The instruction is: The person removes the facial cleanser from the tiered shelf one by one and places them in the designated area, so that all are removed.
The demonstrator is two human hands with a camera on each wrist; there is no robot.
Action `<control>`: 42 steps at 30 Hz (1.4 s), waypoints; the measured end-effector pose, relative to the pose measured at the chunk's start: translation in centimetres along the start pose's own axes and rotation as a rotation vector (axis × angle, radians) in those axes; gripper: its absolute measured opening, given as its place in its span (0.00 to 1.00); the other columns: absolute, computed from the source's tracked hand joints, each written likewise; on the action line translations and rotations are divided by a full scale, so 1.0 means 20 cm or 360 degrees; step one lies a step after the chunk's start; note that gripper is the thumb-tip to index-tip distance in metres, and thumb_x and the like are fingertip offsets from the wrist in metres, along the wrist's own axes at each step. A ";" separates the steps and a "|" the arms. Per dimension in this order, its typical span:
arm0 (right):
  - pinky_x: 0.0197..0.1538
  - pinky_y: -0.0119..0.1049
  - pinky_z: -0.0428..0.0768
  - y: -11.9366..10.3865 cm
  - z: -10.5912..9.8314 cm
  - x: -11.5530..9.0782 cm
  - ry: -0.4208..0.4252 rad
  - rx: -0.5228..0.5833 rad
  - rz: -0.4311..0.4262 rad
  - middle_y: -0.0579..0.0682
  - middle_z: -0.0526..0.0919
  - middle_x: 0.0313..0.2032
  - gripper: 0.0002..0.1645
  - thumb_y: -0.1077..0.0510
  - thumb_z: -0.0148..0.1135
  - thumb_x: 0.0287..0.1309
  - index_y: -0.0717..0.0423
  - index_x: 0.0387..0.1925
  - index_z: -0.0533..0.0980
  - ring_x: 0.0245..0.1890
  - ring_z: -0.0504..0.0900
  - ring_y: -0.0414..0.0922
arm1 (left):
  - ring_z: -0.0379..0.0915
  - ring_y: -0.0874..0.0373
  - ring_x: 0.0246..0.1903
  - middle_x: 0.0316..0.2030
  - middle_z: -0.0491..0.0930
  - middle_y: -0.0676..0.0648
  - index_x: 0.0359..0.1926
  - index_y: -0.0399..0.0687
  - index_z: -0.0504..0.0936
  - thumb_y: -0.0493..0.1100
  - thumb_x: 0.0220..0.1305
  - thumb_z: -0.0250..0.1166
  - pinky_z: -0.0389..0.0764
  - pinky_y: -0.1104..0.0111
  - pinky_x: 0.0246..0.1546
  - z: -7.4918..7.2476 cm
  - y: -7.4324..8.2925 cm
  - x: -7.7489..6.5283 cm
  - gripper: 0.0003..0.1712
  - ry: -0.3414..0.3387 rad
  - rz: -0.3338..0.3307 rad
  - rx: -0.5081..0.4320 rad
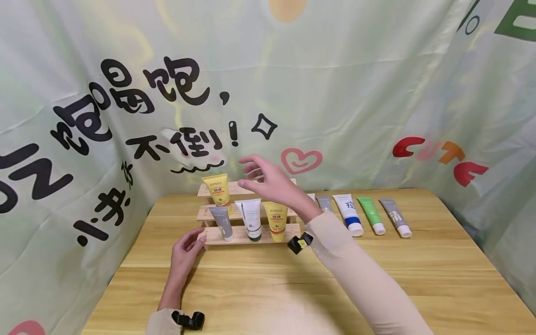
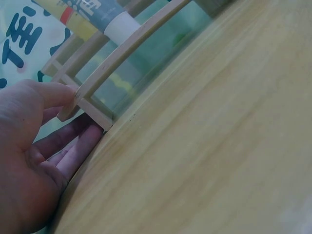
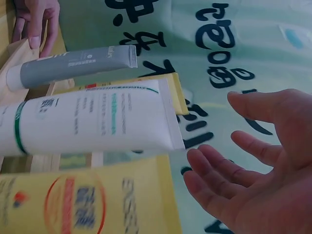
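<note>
A stepped wooden display rack (image 1: 237, 235) stands on the table. My left hand (image 1: 184, 256) holds its front left corner, thumb on top of the shelf end (image 2: 78, 97) and other fingers below. On the lowest step stand a grey tube (image 1: 222, 222), a white tube (image 1: 250, 217) with a dark green cap and a yellow tube (image 1: 276, 222). Another yellow tube (image 1: 216, 190) is on a higher step at the left. My right hand (image 1: 270, 184) is raised over the back of the rack, fingers spread and slightly bent, with nothing in it. The right wrist view shows this hand (image 3: 248, 170) beyond the tube tops.
On the table right of the rack lie a grey tube (image 1: 324, 203), a white and blue tube (image 1: 348, 211), a green tube (image 1: 371, 215) and another grey tube (image 1: 395, 217). My right forearm partly covers a white tube there. A printed cloth (image 1: 360, 116) hangs behind.
</note>
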State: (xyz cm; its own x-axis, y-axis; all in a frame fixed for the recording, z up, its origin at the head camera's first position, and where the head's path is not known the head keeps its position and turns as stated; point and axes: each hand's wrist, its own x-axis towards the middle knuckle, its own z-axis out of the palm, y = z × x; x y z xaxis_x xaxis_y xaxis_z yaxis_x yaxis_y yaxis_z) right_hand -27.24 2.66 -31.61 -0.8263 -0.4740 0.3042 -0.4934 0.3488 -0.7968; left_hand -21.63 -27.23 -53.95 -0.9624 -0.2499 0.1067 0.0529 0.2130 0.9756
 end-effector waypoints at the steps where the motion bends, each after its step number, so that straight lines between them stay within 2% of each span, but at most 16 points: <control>1: 0.61 0.44 0.79 -0.01 0.01 0.03 -0.0024 -0.0003 0.0013 0.54 0.80 0.56 0.33 0.55 0.69 0.66 0.52 0.69 0.69 0.57 0.80 0.51 | 0.75 0.67 0.50 0.59 0.79 0.39 0.59 0.40 0.83 0.44 0.68 0.71 0.78 0.82 0.47 0.00 0.00 0.00 0.22 0.0001 0.0002 -0.0004; 6: 0.58 0.41 0.80 -0.06 0.07 0.15 -0.0136 -0.0077 0.0069 0.57 0.80 0.56 0.31 0.56 0.69 0.67 0.52 0.68 0.69 0.56 0.81 0.51 | 0.76 0.65 0.49 0.59 0.79 0.39 0.59 0.40 0.83 0.43 0.68 0.71 0.80 0.80 0.45 0.00 0.01 0.01 0.21 0.0001 0.0000 -0.0021; 12: 0.56 0.39 0.81 -0.07 0.16 0.26 -0.0248 -0.0129 0.0150 0.58 0.81 0.56 0.27 0.57 0.69 0.66 0.55 0.63 0.72 0.55 0.81 0.50 | 0.76 0.65 0.49 0.60 0.78 0.39 0.60 0.40 0.82 0.44 0.68 0.71 0.79 0.80 0.46 0.00 0.01 0.01 0.22 -0.0017 -0.0024 0.0000; 19: 0.45 0.33 0.80 -0.04 0.23 0.31 -0.0305 -0.0374 0.0146 0.54 0.83 0.46 0.22 0.59 0.71 0.64 0.60 0.57 0.78 0.44 0.81 0.47 | 0.75 0.66 0.50 0.60 0.78 0.39 0.60 0.40 0.82 0.44 0.68 0.71 0.78 0.81 0.47 -0.01 0.01 0.00 0.23 -0.0024 -0.0026 -0.0012; 23: 0.43 0.32 0.78 -0.02 0.25 0.32 -0.0294 -0.0416 0.0155 0.52 0.84 0.42 0.21 0.61 0.72 0.61 0.61 0.55 0.80 0.40 0.80 0.45 | 0.75 0.65 0.50 0.60 0.78 0.39 0.60 0.39 0.82 0.43 0.68 0.71 0.78 0.81 0.47 -0.01 0.01 0.00 0.23 -0.0019 -0.0022 -0.0015; 29: 0.40 0.31 0.77 -0.01 0.26 0.32 -0.0255 -0.0375 0.0195 0.52 0.84 0.37 0.15 0.64 0.73 0.60 0.63 0.48 0.82 0.37 0.79 0.44 | 0.75 0.65 0.51 0.61 0.78 0.39 0.61 0.41 0.82 0.45 0.69 0.71 0.78 0.81 0.47 -0.01 0.01 0.00 0.23 -0.0033 -0.0040 0.0017; 32: 0.40 0.30 0.78 -0.01 0.26 0.31 -0.0227 -0.0351 0.0201 0.52 0.84 0.37 0.15 0.64 0.73 0.60 0.64 0.48 0.81 0.37 0.79 0.44 | 0.76 0.65 0.50 0.61 0.78 0.39 0.61 0.41 0.82 0.45 0.69 0.71 0.78 0.81 0.47 -0.01 0.01 0.00 0.23 -0.0027 -0.0042 0.0010; 42: 0.43 0.33 0.81 -0.08 0.13 0.28 -0.0061 -0.0149 0.0116 0.55 0.85 0.40 0.13 0.63 0.67 0.67 0.63 0.50 0.78 0.40 0.83 0.47 | 0.77 0.67 0.48 0.60 0.78 0.38 0.60 0.40 0.82 0.44 0.69 0.70 0.80 0.80 0.45 0.00 0.01 -0.01 0.22 -0.0029 -0.0024 -0.0037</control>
State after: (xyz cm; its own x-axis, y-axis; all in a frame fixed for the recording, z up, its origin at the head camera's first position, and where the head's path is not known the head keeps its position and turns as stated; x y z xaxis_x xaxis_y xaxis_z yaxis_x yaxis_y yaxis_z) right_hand -30.27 -2.68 -30.03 -0.8507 -0.4747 0.2257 -0.4572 0.4564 -0.7633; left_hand -21.46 -27.14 -53.69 -0.9678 -0.2355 0.0884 0.0440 0.1874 0.9813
